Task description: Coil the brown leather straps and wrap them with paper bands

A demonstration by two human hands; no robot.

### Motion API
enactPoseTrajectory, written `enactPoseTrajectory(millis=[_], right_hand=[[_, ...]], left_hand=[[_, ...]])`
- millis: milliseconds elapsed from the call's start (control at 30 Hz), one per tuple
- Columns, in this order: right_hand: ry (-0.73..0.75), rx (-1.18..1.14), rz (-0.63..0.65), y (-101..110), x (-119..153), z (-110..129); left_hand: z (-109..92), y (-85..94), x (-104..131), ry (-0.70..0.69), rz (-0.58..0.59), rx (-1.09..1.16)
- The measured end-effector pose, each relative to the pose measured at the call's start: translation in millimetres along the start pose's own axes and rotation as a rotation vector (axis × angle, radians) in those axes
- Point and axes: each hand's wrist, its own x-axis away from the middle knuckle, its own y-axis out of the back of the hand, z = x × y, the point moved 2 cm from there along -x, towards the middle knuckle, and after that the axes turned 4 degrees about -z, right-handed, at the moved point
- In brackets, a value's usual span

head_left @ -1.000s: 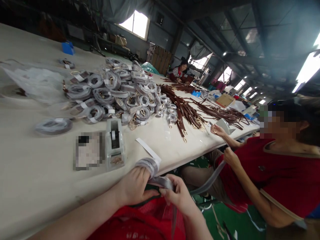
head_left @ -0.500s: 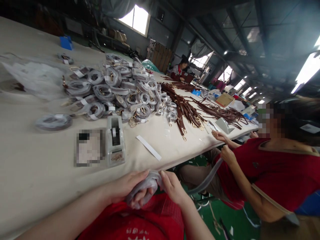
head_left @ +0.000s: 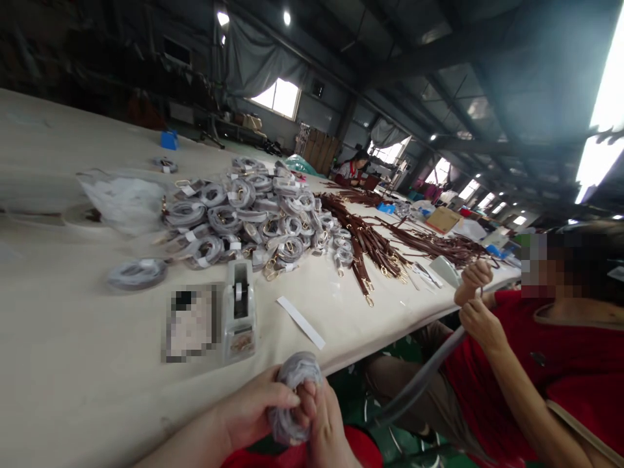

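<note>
A coiled strap in cloudy grey plastic wrapping is held low in front of me, over the table's near edge. My left hand grips its left side, thumb lying across the coil and fingers inside the loop. On the other side my right hand is closed against the coil; its fingertips are partly hidden. On the table just beyond lie a white paper strip and a tape dispenser. A single wrapped coil lies further left.
A heap of wrapped coils covers the middle of the table. Brown straps with gold clasps lie to its right, a plastic bag to its left. Close on my right, a co-worker in red handles a grey-wrapped strap.
The coil in my hands has turned more upright, and my right hand has moved in lower against it. My view has tilted upward. The co-worker's hands have risen.
</note>
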Motion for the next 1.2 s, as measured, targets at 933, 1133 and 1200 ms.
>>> enactPoseTrajectory(millis=[933,1133,1200], right_hand=[[0.128,0.534,0.276,28.9,-25.6,70.8],[0.06,0.494,0.246,27.6,-26.5,69.6],[0.016,0.375,0.18,25.6,-26.2,65.0]], left_hand=[[-1.3,10.4,-4.2,-0.132,-0.18,-0.769],[-1.2,8.6,-5.3,-0.133,-0.239,-0.909],[0.4,11.0,-7.4,-0.17,-0.311,-0.837]])
